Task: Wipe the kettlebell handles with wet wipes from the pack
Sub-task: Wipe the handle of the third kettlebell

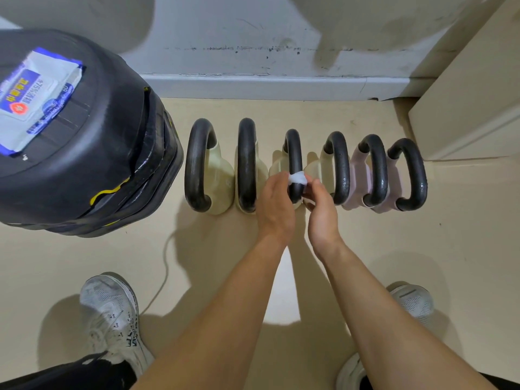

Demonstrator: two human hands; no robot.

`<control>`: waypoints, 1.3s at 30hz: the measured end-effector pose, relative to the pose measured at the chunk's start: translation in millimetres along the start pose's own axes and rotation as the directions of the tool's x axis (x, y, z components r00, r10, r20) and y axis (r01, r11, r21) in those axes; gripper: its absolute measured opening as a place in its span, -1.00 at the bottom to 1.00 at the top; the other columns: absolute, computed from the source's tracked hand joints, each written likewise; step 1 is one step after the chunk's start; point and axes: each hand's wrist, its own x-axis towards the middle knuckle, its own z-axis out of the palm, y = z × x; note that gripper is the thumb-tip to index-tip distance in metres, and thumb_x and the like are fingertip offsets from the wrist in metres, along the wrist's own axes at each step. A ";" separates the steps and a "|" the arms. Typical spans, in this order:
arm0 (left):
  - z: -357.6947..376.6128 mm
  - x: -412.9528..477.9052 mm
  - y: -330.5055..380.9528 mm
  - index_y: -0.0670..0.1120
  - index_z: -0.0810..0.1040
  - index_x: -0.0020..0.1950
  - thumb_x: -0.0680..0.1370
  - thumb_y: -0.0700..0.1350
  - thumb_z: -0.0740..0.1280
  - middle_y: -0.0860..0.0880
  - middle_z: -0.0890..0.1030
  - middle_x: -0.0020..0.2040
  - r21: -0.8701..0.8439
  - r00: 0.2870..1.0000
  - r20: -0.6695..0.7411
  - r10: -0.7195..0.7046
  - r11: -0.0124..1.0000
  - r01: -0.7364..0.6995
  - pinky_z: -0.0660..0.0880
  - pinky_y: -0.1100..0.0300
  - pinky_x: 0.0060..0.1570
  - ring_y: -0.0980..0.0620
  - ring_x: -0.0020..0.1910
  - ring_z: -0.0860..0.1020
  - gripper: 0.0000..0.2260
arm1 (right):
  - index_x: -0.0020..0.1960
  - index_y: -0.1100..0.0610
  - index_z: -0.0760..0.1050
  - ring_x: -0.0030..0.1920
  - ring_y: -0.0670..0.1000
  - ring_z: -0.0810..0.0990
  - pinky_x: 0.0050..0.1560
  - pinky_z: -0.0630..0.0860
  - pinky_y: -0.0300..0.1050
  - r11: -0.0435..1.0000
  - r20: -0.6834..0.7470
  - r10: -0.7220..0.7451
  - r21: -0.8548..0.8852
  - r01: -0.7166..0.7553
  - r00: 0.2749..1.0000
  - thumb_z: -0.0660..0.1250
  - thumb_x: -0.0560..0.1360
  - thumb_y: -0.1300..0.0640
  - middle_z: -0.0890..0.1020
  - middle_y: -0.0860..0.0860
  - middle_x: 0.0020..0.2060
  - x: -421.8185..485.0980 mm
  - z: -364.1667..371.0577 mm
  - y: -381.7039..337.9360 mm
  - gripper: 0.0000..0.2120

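Observation:
Several kettlebells with black handles stand in a row on the floor along the wall. A white wet wipe (297, 178) is wrapped over the near part of the third handle from the left (293, 153). My left hand (275, 204) and my right hand (320, 209) pinch the wipe from either side of that handle. The pack of wet wipes (33, 97), white and blue, lies on top of a big black stacked object at the left.
The black stacked object (98, 153) rises beside the leftmost kettlebell (201, 164). A beige cabinet (472, 102) stands at the right. My white shoes (112, 313) are on the beige floor, with a thin cable (164, 280) running past the left one.

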 end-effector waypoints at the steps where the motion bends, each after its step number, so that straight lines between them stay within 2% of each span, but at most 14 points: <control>1: -1.5 -2.3 -2.9 -0.01 0.62 -0.03 0.55 0.07 0.18 0.00 0.66 -0.07 0.009 1.000 0.000 0.021 1.000 -0.021 0.52 0.00 0.14 0.01 0.01 0.61 -0.74 | 0.14 -0.08 0.63 0.17 -0.18 0.62 0.27 0.45 -0.23 1.000 -0.004 -0.011 -0.026 0.011 1.000 0.07 0.70 0.05 0.69 -0.06 0.13 -2.9 -0.8 6.7 -0.66; 4: -4.1 -11.1 -19.9 0.08 0.58 -0.01 0.64 -0.01 0.17 0.17 0.63 -0.14 0.063 0.999 0.002 0.048 0.997 -0.048 0.45 0.39 -0.07 0.31 -0.12 0.56 -0.81 | 0.41 -0.18 0.49 0.42 -0.19 0.45 0.50 0.32 -0.07 0.987 0.012 -0.019 -0.161 0.021 1.000 0.07 0.64 -0.14 0.55 -0.15 0.37 -16.4 -1.9 32.1 -0.59; 6: -4.1 -12.2 -31.5 0.11 0.54 0.03 0.66 -0.04 0.16 0.24 0.61 -0.15 0.118 0.999 -0.005 0.045 0.992 -0.045 0.40 0.50 -0.20 0.41 -0.16 0.53 -0.84 | 0.52 -0.14 0.38 0.48 -0.18 0.38 0.54 0.27 -0.04 0.982 0.006 -0.007 -0.187 0.008 1.000 0.05 0.65 -0.15 0.48 -0.12 0.45 -20.7 -1.7 42.6 -0.53; 9: -0.1 -5.0 -40.8 0.05 0.51 0.05 0.66 -0.06 0.18 0.23 0.59 -0.14 0.160 0.999 -0.028 0.034 0.987 -0.029 0.38 0.47 -0.22 0.38 -0.20 0.53 -0.88 | 0.52 -0.02 0.41 0.43 -0.21 0.43 0.53 0.30 -0.10 0.985 -0.029 0.031 -0.167 -0.035 0.999 0.03 0.72 0.03 0.53 -0.12 0.42 -16.1 -4.4 43.2 -0.59; 13: 5.2 6.1 -43.7 0.07 0.45 0.09 0.67 -0.12 0.15 0.25 0.56 -0.11 0.210 0.998 -0.021 0.056 0.976 -0.050 0.37 0.53 -0.18 0.44 -0.17 0.51 -0.88 | 0.47 0.01 0.47 0.34 -0.17 0.55 0.46 0.42 -0.09 0.978 -0.008 0.059 -0.201 -0.059 0.998 0.10 0.70 0.11 0.63 -0.09 0.32 -3.3 -4.7 43.5 -0.62; 17: 5.3 12.6 -48.3 0.06 0.48 0.10 0.67 -0.14 0.13 0.16 0.61 -0.01 0.196 0.999 0.001 0.043 0.980 -0.042 0.42 0.39 -0.05 0.30 -0.04 0.54 -0.83 | 0.50 0.12 0.43 0.43 -0.12 0.48 0.54 0.31 -0.07 0.985 -0.008 0.037 -0.170 -0.038 0.999 0.10 0.63 0.19 0.57 0.01 0.40 4.0 -3.8 46.4 -0.54; 22: 6.0 9.8 -49.9 0.06 0.56 0.09 0.62 -0.20 0.20 0.20 0.59 -0.02 0.279 0.982 -0.027 0.187 0.945 -0.173 0.47 0.39 0.05 0.28 -0.03 0.56 -0.79 | 0.47 -0.05 0.46 0.45 0.01 0.45 0.50 0.35 0.07 0.894 0.087 -0.092 -0.432 0.121 0.992 0.08 0.52 0.23 0.55 -0.02 0.38 15.6 -12.5 67.1 -0.44; 25: 4.1 10.2 -55.3 -0.06 0.57 0.20 0.60 -0.27 0.22 0.06 0.49 0.14 0.379 0.973 -0.023 0.232 0.902 -0.206 0.46 0.21 0.21 0.11 0.08 0.53 -0.75 | 0.37 0.03 0.57 0.36 -0.02 0.45 0.47 0.26 -0.31 0.803 0.044 -0.190 -0.569 0.181 0.981 0.21 0.53 0.37 0.53 -0.04 0.30 17.1 -15.3 63.0 -0.51; 27: 3.5 11.3 -55.3 -0.06 0.54 0.26 0.60 -0.26 0.24 0.09 0.41 0.14 0.396 0.983 0.021 0.185 0.901 -0.178 0.45 0.20 0.24 0.09 0.07 0.52 -0.74 | 0.30 0.06 0.62 0.24 -0.04 0.47 0.38 0.32 -0.35 0.804 0.020 -0.187 -0.571 0.164 0.982 0.29 0.53 0.40 0.49 -0.02 0.18 18.2 -14.8 59.1 -0.57; 29: 2.6 13.0 -51.5 -0.05 0.54 0.26 0.60 -0.24 0.27 0.10 0.40 0.13 0.393 0.987 0.050 0.154 0.905 -0.161 0.47 0.18 0.24 0.11 0.04 0.52 -0.75 | 0.24 0.12 0.65 0.14 -0.15 0.51 0.28 0.43 -0.29 0.831 0.047 -0.170 -0.530 0.169 0.984 0.32 0.54 0.39 0.49 0.05 0.13 20.1 -13.7 54.4 -0.65; 31: 1.2 14.0 -47.4 -0.05 0.55 0.25 0.60 -0.22 0.30 0.07 0.42 0.12 0.386 0.987 0.068 0.147 0.908 -0.161 0.49 0.14 0.24 0.11 0.03 0.54 -0.76 | 0.18 0.17 0.67 0.06 -0.36 0.48 0.14 0.40 -0.47 0.849 0.066 -0.153 -0.503 0.165 0.986 0.32 0.57 0.37 0.53 0.13 0.10 23.1 -14.3 50.6 -0.73; 33: -1.1 11.4 -43.3 -0.05 0.55 0.24 0.59 -0.21 0.30 0.05 0.45 0.12 0.369 0.987 0.080 0.141 0.915 -0.161 0.49 0.16 0.22 0.11 0.03 0.54 -0.76 | 0.16 0.15 0.68 0.03 -0.44 0.45 0.04 0.37 -0.55 0.851 0.066 -0.158 -0.497 0.169 0.985 0.33 0.57 0.35 0.58 0.17 0.08 23.0 -15.2 45.3 -0.75; 36: -6.4 7.1 -38.8 -0.06 0.56 0.25 0.59 -0.24 0.29 0.03 0.54 0.09 0.349 0.984 0.080 0.158 0.920 -0.176 0.51 0.23 0.12 0.14 -0.02 0.54 -0.74 | 0.19 0.08 0.69 -0.03 -0.35 0.53 -0.01 0.43 -0.50 0.871 0.060 -0.163 -0.460 0.172 0.985 0.35 0.56 0.32 0.61 0.16 0.07 21.3 -18.3 41.2 -0.72; 39: -11.3 4.1 -34.0 -0.11 0.57 0.24 0.57 -0.27 0.32 0.09 0.58 -0.04 0.316 0.981 0.078 0.175 0.929 -0.191 0.46 0.42 -0.04 0.23 -0.11 0.54 -0.75 | 0.23 0.08 0.67 0.01 -0.22 0.62 0.13 0.55 -0.31 0.909 0.045 -0.132 -0.392 0.139 0.990 0.36 0.55 0.28 0.62 0.14 0.13 20.8 -21.2 37.8 -0.71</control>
